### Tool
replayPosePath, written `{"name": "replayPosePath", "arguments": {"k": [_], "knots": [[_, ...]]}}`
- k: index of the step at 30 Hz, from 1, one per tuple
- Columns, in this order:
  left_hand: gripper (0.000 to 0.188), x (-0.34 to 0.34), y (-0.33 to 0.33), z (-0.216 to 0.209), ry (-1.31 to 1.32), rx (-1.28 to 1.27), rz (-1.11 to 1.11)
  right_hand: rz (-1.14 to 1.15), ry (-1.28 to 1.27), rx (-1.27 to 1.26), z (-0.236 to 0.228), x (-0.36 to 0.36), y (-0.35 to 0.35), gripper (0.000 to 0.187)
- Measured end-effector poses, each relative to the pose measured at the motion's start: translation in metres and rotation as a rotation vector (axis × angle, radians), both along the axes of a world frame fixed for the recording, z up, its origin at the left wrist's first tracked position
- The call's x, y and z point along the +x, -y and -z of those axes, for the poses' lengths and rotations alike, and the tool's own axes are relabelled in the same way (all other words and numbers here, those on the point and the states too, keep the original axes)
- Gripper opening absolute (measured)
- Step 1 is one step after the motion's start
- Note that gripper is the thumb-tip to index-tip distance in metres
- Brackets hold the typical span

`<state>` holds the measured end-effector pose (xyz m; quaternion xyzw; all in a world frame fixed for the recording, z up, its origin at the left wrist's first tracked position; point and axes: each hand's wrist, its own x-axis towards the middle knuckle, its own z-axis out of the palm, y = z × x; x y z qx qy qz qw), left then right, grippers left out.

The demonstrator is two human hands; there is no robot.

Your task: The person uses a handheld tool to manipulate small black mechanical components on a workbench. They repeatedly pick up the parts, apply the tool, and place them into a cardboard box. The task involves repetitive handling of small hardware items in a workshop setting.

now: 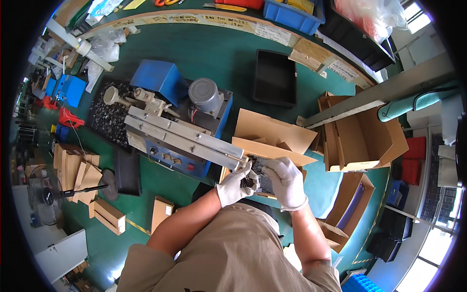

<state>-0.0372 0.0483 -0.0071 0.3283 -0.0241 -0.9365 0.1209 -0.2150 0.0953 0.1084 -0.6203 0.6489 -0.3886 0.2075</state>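
Note:
White gloves cover both of my hands. My left hand (234, 187) is curled around several small dark parts, just below the end of a long metal rail (187, 139). That rail slopes down from a blue bench machine (159, 80) with a grey round motor (203, 92). My right hand (286, 181) has its fingers drawn together, pointing down at the box contents; whatever is between them is too small to make out. Under and between both hands, an open cardboard box (272, 154) holds small dark parts (265, 184) in close rows.
A black tray (111, 114) heaped with small dark parts lies left of the machine. An empty black tray (275, 78) sits behind the box. Large open cartons (365, 131) stand to the right, near a slanted post (355, 109). A shelf with a blue bin (294, 15) runs along the back.

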Motion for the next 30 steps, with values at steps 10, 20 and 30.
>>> {"name": "replayPosePath", "arguments": {"k": [10,20,30], "knots": [[0.055,0.025,0.009,-0.011,-0.059,-0.008,0.150,-0.079,-0.158,-0.061,-0.002,0.027,0.021,0.021],[0.036,0.044,0.033,-0.034,-0.073,-0.920,0.435,0.009,-0.169,-0.002,-0.014,0.058,0.026,0.031],[0.037,0.033,0.045,-0.053,-0.111,-0.157,0.306,0.056,-0.400,0.231,0.000,0.074,-0.028,0.046]]}}
